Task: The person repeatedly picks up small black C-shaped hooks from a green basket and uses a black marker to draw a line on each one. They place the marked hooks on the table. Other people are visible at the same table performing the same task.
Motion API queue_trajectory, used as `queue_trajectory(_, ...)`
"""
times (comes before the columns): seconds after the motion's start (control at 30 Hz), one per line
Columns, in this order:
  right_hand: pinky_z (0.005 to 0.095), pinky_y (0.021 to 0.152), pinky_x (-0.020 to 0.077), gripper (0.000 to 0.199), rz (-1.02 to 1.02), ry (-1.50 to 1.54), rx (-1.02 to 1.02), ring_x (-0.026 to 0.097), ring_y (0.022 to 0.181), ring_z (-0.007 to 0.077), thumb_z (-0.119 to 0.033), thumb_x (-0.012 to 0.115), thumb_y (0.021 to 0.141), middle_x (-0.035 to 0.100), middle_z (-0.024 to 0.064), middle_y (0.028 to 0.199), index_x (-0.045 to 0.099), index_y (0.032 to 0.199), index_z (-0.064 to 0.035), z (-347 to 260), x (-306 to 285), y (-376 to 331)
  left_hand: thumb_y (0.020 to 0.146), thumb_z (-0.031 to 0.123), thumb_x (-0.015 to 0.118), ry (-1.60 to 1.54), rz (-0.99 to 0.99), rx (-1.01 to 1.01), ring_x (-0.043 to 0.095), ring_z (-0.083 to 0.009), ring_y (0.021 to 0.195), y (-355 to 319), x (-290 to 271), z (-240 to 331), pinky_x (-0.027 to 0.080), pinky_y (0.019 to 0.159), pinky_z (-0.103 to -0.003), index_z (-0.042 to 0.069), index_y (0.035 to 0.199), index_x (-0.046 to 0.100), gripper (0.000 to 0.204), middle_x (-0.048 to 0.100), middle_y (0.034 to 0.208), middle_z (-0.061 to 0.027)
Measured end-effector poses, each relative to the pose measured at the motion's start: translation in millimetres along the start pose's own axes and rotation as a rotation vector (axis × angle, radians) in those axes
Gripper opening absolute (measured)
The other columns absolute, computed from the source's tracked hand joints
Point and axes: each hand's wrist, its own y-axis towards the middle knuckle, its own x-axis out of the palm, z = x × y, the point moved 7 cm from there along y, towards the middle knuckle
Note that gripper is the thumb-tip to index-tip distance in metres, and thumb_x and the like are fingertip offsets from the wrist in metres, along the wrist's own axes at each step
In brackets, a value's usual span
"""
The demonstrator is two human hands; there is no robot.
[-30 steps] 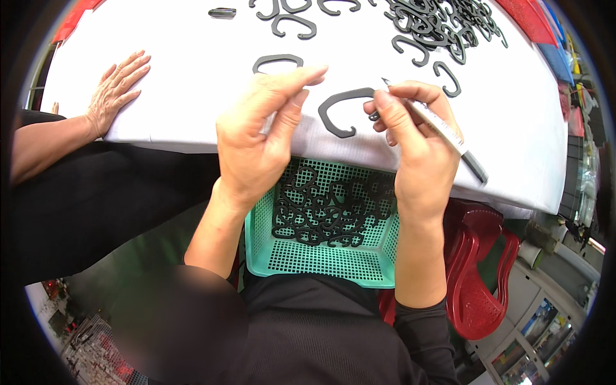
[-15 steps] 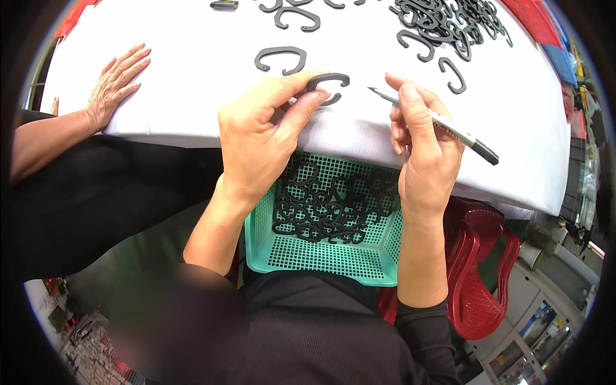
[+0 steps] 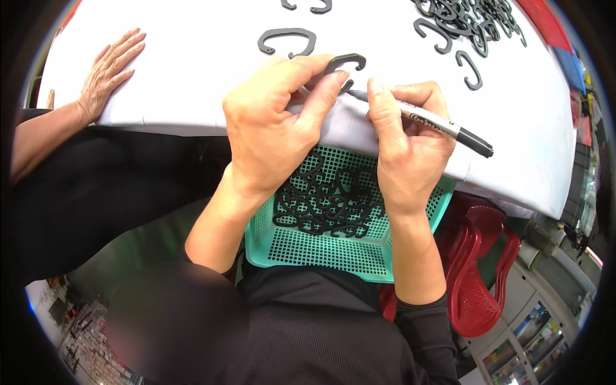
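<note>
My left hand [image 3: 273,122] pinches a black C-shaped hook [image 3: 348,59] between thumb and forefinger, just over the near edge of the white table. In my right hand [image 3: 410,138] is a marker pen [image 3: 436,120] with a pale barrel and a black end. Its tip meets the lower end of the hook, or lies very close to it. Under my hands, a green perforated basket [image 3: 301,255] holds a heap of similar black hooks [image 3: 327,199]. Another loose hook [image 3: 289,32] lies on the table just beyond my left hand.
A pile of black hooks [image 3: 471,19] covers the table's far right, with a single hook [image 3: 471,70] nearer. Another person's hand [image 3: 102,83] rests flat on the white tabletop [image 3: 186,70] at the left. Dark red plastic chairs [image 3: 478,269] stand below the table at right.
The marker has moved left, bringing its tip to the hook. My left hand and its hook have shifted slightly right and away from me. The view has shifted a little.
</note>
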Motion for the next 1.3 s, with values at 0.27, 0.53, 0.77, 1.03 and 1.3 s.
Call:
queue_trajectory(0.27, 0.0169, 0.049, 0.0417, 0.014, -0.012, -0.031, -0.003, 0.057, 0.057, 0.0044, -0.001, 0.067, 0.083, 0.062, 0.0044, 0.065, 0.054, 0.078, -0.0007, -1, 2, 0, 0.074, 0.004, 0.073, 0.005, 0.008, 0.02, 0.058, -0.0146, 0.057, 0, 0, -1, 0.046, 0.052, -0.025, 0.003, 0.089, 0.07, 0.016, 0.063, 0.067, -0.0063)
queue_trajectory(0.53, 0.0166, 0.048, 0.0417, 0.014, -0.021, -0.047, -0.017, 0.057, 0.057, 0.0043, -0.001, 0.067, 0.083, 0.062, 0.0048, 0.065, 0.054, 0.078, -0.0009, 0, 3, 0, 0.074, 0.004, 0.073, 0.003, 0.013, 0.038, 0.058, -0.0145, 0.057, 0, 0, -1, 0.046, 0.052, -0.025, 0.002, 0.089, 0.07, 0.016, 0.064, 0.068, -0.0063)
queue_trajectory(0.77, 0.0169, 0.049, 0.0392, 0.015, 0.006, -0.095, -0.022, 0.051, 0.056, 0.0024, -0.001, 0.068, 0.082, 0.057, 0.0007, 0.064, 0.054, 0.077, -0.0012, -3, 1, -2, 0.074, 0.004, 0.073, 0.032, -0.015, 0.02, 0.059, -0.0152, 0.058, -1, -1, -1, 0.046, 0.052, -0.025, 0.003, 0.09, 0.07, 0.016, 0.064, 0.069, -0.0059)
queue_trajectory(1.03, 0.0166, 0.051, 0.0351, 0.016, 0.143, 0.06, 0.012, 0.044, 0.056, 0.0017, -0.002, 0.068, 0.082, 0.05, -0.0029, 0.065, 0.053, 0.078, -0.0016, -6, -22, -1, 0.075, -0.006, 0.07, 0.139, -0.103, 0.103, 0.057, -0.0085, 0.067, 0, -5, 5, 0.045, 0.059, -0.02, 0.005, 0.102, 0.071, 0.029, 0.065, 0.08, -0.004)
queue_trajectory(1.3, 0.0183, 0.05, 0.0394, 0.014, -0.004, -0.007, 0.144, 0.051, 0.055, 0.0033, -0.003, 0.067, 0.081, 0.058, 0.0011, 0.062, 0.055, 0.076, -0.0005, -1, -3, 0, 0.073, -0.009, 0.069, 0.087, -0.131, 0.207, 0.059, -0.0106, 0.071, -5, -6, 7, 0.046, 0.059, -0.021, 0.003, 0.101, 0.07, 0.03, 0.067, 0.086, -0.0067)
